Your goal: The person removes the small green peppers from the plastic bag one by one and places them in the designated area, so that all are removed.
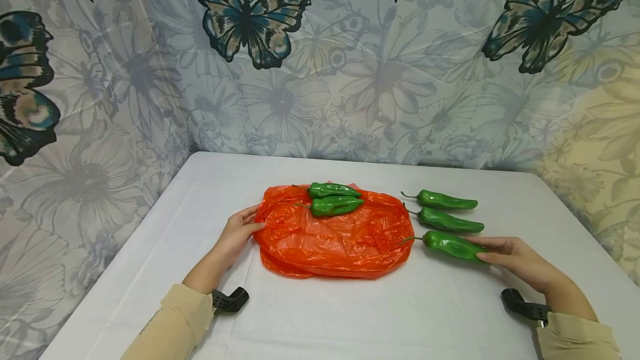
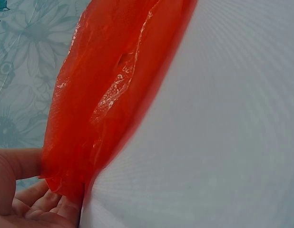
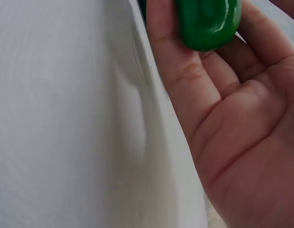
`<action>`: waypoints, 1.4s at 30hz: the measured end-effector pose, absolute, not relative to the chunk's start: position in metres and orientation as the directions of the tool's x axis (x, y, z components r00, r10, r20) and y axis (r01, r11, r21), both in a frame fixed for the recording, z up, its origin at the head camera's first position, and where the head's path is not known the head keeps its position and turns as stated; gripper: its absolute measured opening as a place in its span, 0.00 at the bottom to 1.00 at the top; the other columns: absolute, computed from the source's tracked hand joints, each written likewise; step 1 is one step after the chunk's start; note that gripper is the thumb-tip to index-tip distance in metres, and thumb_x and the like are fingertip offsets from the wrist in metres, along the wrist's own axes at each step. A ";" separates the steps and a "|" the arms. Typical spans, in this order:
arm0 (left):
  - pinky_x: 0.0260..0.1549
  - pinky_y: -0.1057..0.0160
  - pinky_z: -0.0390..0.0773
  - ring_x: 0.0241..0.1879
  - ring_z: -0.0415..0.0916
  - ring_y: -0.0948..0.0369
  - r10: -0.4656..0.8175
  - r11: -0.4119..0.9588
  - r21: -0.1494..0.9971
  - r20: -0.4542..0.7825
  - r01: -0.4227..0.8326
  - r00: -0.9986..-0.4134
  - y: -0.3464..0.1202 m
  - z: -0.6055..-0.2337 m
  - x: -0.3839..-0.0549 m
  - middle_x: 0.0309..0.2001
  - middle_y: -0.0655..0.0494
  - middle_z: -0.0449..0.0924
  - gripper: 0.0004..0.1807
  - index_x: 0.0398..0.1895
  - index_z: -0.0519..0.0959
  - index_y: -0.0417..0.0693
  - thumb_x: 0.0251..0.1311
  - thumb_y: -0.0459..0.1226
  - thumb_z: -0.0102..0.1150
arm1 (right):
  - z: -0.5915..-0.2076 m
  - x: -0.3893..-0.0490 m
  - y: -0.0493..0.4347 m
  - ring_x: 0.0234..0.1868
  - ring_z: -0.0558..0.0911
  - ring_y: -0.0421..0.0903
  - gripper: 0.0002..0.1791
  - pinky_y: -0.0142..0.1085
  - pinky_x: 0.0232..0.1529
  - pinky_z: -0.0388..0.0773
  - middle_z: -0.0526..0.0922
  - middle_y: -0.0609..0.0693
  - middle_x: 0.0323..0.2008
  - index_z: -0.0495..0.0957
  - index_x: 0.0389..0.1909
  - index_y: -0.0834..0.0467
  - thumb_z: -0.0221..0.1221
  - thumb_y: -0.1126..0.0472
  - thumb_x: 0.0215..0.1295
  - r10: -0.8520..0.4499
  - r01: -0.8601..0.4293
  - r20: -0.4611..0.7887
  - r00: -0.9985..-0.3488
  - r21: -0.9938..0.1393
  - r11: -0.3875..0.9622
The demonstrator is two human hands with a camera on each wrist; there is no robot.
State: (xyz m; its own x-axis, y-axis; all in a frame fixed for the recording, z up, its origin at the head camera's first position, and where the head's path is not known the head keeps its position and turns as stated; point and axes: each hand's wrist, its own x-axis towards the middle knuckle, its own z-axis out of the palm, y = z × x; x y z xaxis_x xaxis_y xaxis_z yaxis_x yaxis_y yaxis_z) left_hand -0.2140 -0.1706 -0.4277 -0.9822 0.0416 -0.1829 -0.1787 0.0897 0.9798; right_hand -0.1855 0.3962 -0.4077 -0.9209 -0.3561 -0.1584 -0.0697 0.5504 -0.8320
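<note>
An orange-red plastic bag (image 1: pixel 330 246) lies crumpled and flattened on the white-covered table. My left hand (image 1: pixel 236 236) pinches the bag's left edge between thumb and fingers, as the left wrist view also shows. Two green peppers, one in front (image 1: pixel 336 206) and one behind (image 1: pixel 334 190), rest on the bag's far part. To the right, my right hand (image 1: pixel 522 263) grips the tip end of another green pepper (image 1: pixel 452 245), its stem pointing left over the bag's edge. In the right wrist view, that pepper's rounded tip (image 3: pixel 209 28) sits between the fingers.
Two more green peppers, a farther one (image 1: pixel 446 200) and a nearer one (image 1: pixel 450 219), lie side by side beyond the gripped one. The white table (image 1: pixel 350 321) meets butterfly-printed cloth (image 1: pixel 320 110) at the back. Each wrist wears a black camera mount.
</note>
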 end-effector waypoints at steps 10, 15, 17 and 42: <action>0.44 0.78 0.73 0.66 0.60 0.50 0.050 0.080 0.982 -0.178 -0.174 -0.983 -0.170 -0.428 -0.213 0.68 0.40 0.60 0.31 0.69 0.57 0.38 0.61 0.27 0.49 | -0.409 -0.186 0.405 0.49 0.64 0.14 0.20 0.19 0.41 0.70 0.69 0.24 0.54 0.73 0.60 0.51 0.52 0.61 0.67 -0.300 -0.056 -0.121 -0.946 -0.853 0.519; 0.44 0.78 0.72 0.66 0.60 0.50 0.050 0.084 0.982 -0.175 -0.171 -0.983 -0.170 -0.429 -0.214 0.68 0.40 0.60 0.31 0.69 0.57 0.38 0.61 0.27 0.49 | -0.409 -0.186 0.408 0.49 0.65 0.14 0.21 0.18 0.41 0.70 0.68 0.21 0.52 0.73 0.60 0.53 0.52 0.63 0.67 -0.321 -0.057 -0.122 -0.939 -0.867 0.496; 0.44 0.78 0.72 0.66 0.60 0.50 0.049 0.083 0.982 -0.176 -0.171 -0.983 -0.171 -0.429 -0.214 0.68 0.40 0.60 0.31 0.69 0.57 0.38 0.61 0.27 0.49 | -0.408 -0.185 0.408 0.49 0.64 0.13 0.21 0.18 0.40 0.69 0.68 0.20 0.52 0.72 0.61 0.55 0.52 0.63 0.67 -0.321 -0.036 -0.145 -0.936 -0.867 0.497; 0.45 0.78 0.72 0.67 0.59 0.48 0.056 0.087 0.980 -0.183 -0.177 -0.982 -0.170 -0.426 -0.212 0.68 0.38 0.58 0.31 0.69 0.55 0.36 0.62 0.29 0.49 | -0.409 -0.185 0.403 0.50 0.62 0.11 0.24 0.16 0.41 0.65 0.71 0.20 0.50 0.69 0.59 0.70 0.54 0.61 0.65 -0.388 -0.113 -0.155 -0.909 -0.803 0.585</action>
